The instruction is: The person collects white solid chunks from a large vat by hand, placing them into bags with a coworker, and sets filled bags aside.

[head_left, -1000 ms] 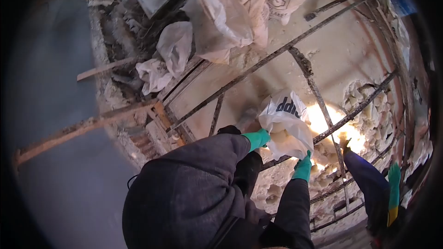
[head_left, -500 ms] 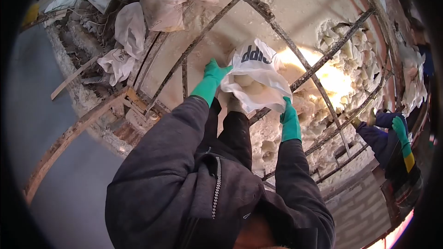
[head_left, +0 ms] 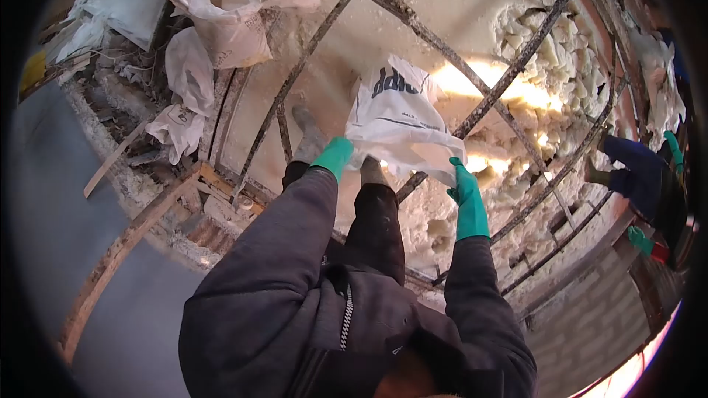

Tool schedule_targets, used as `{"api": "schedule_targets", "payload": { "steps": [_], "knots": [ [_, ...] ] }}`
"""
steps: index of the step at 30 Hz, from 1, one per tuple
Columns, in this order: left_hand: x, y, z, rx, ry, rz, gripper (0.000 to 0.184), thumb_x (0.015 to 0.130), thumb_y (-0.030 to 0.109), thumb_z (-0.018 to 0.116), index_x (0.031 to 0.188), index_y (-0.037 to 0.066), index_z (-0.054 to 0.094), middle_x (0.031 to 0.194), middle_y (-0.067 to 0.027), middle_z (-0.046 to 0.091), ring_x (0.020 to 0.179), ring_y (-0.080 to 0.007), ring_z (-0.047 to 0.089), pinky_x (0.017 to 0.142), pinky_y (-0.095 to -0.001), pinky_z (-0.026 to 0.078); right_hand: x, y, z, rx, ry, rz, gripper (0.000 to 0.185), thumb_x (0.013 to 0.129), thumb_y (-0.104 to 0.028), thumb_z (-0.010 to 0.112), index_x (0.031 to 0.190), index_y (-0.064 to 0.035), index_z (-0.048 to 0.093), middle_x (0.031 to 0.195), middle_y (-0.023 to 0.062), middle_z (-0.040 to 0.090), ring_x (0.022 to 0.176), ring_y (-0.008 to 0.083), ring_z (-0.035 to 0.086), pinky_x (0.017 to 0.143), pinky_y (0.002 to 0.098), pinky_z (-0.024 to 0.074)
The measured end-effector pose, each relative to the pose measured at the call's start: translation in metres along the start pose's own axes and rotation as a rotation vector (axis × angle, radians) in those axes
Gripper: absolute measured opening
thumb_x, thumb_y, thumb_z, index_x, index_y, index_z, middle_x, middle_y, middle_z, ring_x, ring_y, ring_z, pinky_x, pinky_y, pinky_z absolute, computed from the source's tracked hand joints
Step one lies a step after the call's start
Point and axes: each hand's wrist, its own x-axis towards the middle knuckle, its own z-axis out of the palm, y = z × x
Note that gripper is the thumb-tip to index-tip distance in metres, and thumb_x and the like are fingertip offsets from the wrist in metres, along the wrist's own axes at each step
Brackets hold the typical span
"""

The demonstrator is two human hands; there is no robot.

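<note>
A white plastic sack with dark printed letters stretches between my two green-gloved hands. My left hand is closed on its near left corner. The near right corner is gripped by my right hand, with the fingers pinched on the plastic. The sack's mouth faces me and its upper side sags flat over the opening, so the inside is hidden. Beneath it lies a pale, wet-looking surface crossed by rusty metal bars. My boots stand on or near the bars, just below the sack.
More white sacks hang at the upper left beside a rubble-strewn ledge. Pale lumps are piled on the right. Another person in dark clothes and green gloves is at the right edge. A curved wooden beam runs along the left.
My left hand has come down towards me and the sack's open mouth has flattened, covering the pale contents seen before. The other person has shifted upward and right. The view has shifted slightly.
</note>
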Motion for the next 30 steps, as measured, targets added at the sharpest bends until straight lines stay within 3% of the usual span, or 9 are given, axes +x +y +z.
{"api": "schedule_targets", "payload": {
  "steps": [5, 6, 8, 11, 15, 20, 25, 28, 30],
  "knots": [
    [-0.02, 0.012, -0.022, -0.142, 0.031, -0.129, 0.04, 0.087, 0.041, 0.063, 0.099, 0.003, 0.069, 0.083, -0.015, 0.071, 0.074, -0.0257, 0.069, 0.061, -0.0382, 0.05, 0.089, 0.041, -0.012, -0.716, -0.083, -0.165, 0.045, 0.088, -0.035, 0.065, 0.12, -0.0035, 0.06, 0.096, 0.0124, 0.065, 0.064, 0.0224, 0.061, 0.059, 0.0335, 0.0538],
    [0.002, -0.011, 0.014, 0.105, 0.015, 0.142, 0.038, 0.088, 0.04, 0.061, 0.103, 0.006, 0.069, 0.09, -0.0145, 0.071, 0.077, -0.0289, 0.069, 0.063, -0.0398, 0.051, 0.093, 0.048, -0.017, -0.902, -0.101, -0.256, 0.044, 0.088, -0.034, 0.064, 0.12, -0.0028, 0.06, 0.096, 0.0125, 0.066, 0.065, 0.0219, 0.062, 0.06, 0.0325, 0.0537],
    [0.041, -0.054, 0.072, 0.59, 0.008, 0.687, 0.035, 0.09, 0.036, 0.056, 0.111, 0.011, 0.068, 0.103, -0.0133, 0.07, 0.085, -0.0354, 0.068, 0.067, -0.0431, 0.054, 0.111, 0.053, -0.024, -0.845, -0.013, -0.46, 0.041, 0.09, -0.031, 0.06, 0.119, -0.0021, 0.06, 0.098, 0.012, 0.067, 0.076, 0.0211, 0.063, 0.068, 0.0338, 0.0524],
    [-0.014, -0.06, 0.021, -0.581, -0.26, -0.138, 0.047, 0.09, 0.046, 0.06, 0.095, 0.0, 0.067, 0.07, -0.0093, 0.063, 0.061, -0.0207, 0.057, 0.057, -0.0381, 0.045, 0.176, 0.062, -0.008, -0.151, 0.183, -0.53, 0.04, 0.094, -0.029, 0.052, 0.123, -0.0026, 0.059, 0.103, 0.0098, 0.067, 0.088, 0.0195, 0.063, 0.079, 0.0342, 0.0507],
    [-0.057, -0.056, -0.025, -0.761, -0.264, -0.114, 0.05, 0.09, 0.048, 0.059, 0.089, -0.001, 0.066, 0.063, -0.0073, 0.056, 0.054, -0.0173, 0.049, 0.05, -0.0364, 0.04, 0.211, 0.003, 0.071, 0.885, -0.002, -0.609, 0.039, 0.096, -0.03, 0.048, 0.124, -0.0046, 0.059, 0.105, 0.0054, 0.064, 0.092, 0.0176, 0.06, 0.083, 0.0323, 0.0482],
    [-0.074, -0.066, -0.02, -0.771, -0.421, -0.041, 0.05, 0.091, 0.051, 0.053, 0.087, 0.002, 0.066, 0.063, -0.007, 0.058, 0.05, -0.0187, 0.052, 0.05, -0.0353, 0.045, 0.169, -0.086, 0.138, 0.766, -0.736, -0.789, 0.021, 0.09, -0.027, 0.054, 0.101, -0.0101, 0.061, 0.088, 0.0018, 0.058, 0.079, 0.0126, 0.056, 0.074, 0.0318, 0.0475],
    [-0.062, -0.07, 0.023, -0.668, -0.206, 0.113, 0.048, 0.089, 0.047, 0.056, 0.096, 0.002, 0.07, 0.083, -0.0171, 0.069, 0.069, -0.0312, 0.066, 0.061, -0.0392, 0.051, 0.11, -0.035, 0.138, 0.575, -0.406, -0.475, 0.011, 0.085, -0.021, 0.053, 0.084, -0.0112, 0.057, 0.075, 0.0005, 0.052, 0.067, 0.0142, 0.051, 0.065, 0.0304, 0.0446],
    [-0.082, -0.067, -0.005, -1.319, -0.092, 0.088, 0.045, 0.092, 0.044, 0.053, 0.098, 0.002, 0.069, 0.076, -0.0136, 0.067, 0.067, -0.0274, 0.066, 0.06, -0.0381, 0.05, 0.046, -0.043, 0.122, 0.432, -0.408, -0.466, 0.01, 0.081, -0.018, 0.053, 0.073, -0.0119, 0.055, 0.067, -0.0002, 0.049, 0.06, 0.0151, 0.049, 0.059, 0.0296, 0.0429],
    [-0.103, -0.075, -0.032, -0.636, 0.338, 0.413, 0.04, 0.094, 0.039, 0.052, 0.101, 0.003, 0.068, 0.07, -0.0076, 0.063, 0.062, -0.0203, 0.061, 0.057, -0.0353, 0.047, -0.099, -0.086, 0.151, 0.354, -0.15, -0.54, 0.011, 0.08, -0.013, 0.056, 0.089, -0.0101, 0.06, 0.071, 0.0032, 0.051, 0.063, 0.0201, 0.053, 0.06, 0.0387, 0.0489]
  ]
}}
